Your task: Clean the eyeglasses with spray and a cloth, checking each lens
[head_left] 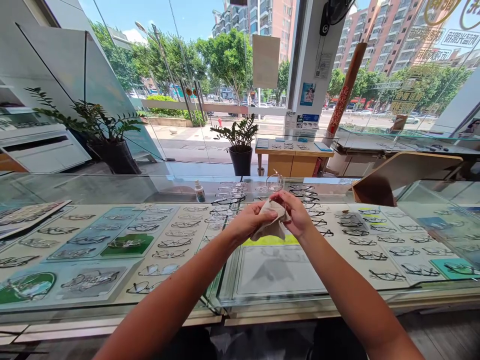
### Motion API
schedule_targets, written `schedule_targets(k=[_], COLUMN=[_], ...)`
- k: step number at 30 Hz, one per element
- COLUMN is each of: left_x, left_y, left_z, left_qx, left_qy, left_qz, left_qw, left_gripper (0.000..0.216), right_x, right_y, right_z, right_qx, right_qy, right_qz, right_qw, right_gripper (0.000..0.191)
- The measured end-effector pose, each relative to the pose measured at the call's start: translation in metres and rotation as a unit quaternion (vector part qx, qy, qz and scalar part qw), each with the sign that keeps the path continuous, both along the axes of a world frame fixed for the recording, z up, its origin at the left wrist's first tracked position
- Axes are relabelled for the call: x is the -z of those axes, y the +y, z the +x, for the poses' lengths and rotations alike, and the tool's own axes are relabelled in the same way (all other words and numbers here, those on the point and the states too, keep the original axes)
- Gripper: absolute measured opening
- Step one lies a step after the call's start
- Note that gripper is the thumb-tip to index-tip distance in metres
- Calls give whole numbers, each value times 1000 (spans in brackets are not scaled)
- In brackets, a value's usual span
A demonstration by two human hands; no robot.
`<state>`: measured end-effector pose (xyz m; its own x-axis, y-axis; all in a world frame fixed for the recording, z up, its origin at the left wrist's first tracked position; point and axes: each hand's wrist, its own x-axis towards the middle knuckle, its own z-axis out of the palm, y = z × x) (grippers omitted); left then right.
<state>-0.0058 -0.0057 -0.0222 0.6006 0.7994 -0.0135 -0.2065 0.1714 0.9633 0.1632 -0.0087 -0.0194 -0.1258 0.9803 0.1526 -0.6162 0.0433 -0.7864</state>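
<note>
Above the glass counter, my left hand [250, 220] is closed on a pale grey cloth [270, 231], thumb pressed on top. My right hand [297, 214] is closed around a pair of thin-rimmed eyeglasses [275, 176], its fingers at the cloth's upper edge. Part of the eyeglasses sticks up past my fingers; the cloth and fingers hide the rest. A small white spray bottle [199, 191] stands on the counter, left of my hands and farther back.
Rows of eyeglasses [174, 242] lie inside the glass display counter [221, 295] below my hands. A brown wooden stand [397, 175] leans at the right. Potted plants [241, 161] and a wooden display table [288, 165] stand beyond, before tall windows.
</note>
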Motion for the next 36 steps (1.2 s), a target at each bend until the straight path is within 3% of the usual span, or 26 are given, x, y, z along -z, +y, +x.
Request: schedule_targets(k=[4, 8, 22, 27, 29, 33, 36], left_x=[1, -1, 4, 5, 3, -2, -3], left_y=[-2, -5, -19, -15, -11, -3, -4], left_z=[-1, 1, 23, 25, 20, 5, 1], left_qx=[-4, -14, -150, -196, -166, -26, 16], left_qy=[42, 24, -31, -40, -40, -36, -21], left_qz=[32, 39, 67, 74, 58, 2, 17], left_qw=[999, 999, 986, 977, 984, 999, 1000], left_gripper=[48, 51, 54, 55, 55, 53, 52], right_x=[0, 0, 2, 2, 2, 1, 2], right_y=[-1, -2, -6, -7, -6, -3, -2], right_z=[-2, -3, -16, -14, -11, -4, -3], right_qx=[-1, -4, -23, -39, -36, -15, -7], right_qy=[12, 19, 75, 32, 16, 18, 23], right_qz=[-13, -16, -31, -18, -12, -14, -18], right_qw=[1000, 1000, 996, 999, 999, 1000, 1000], right_gripper=[22, 26, 31, 33, 33, 33, 32])
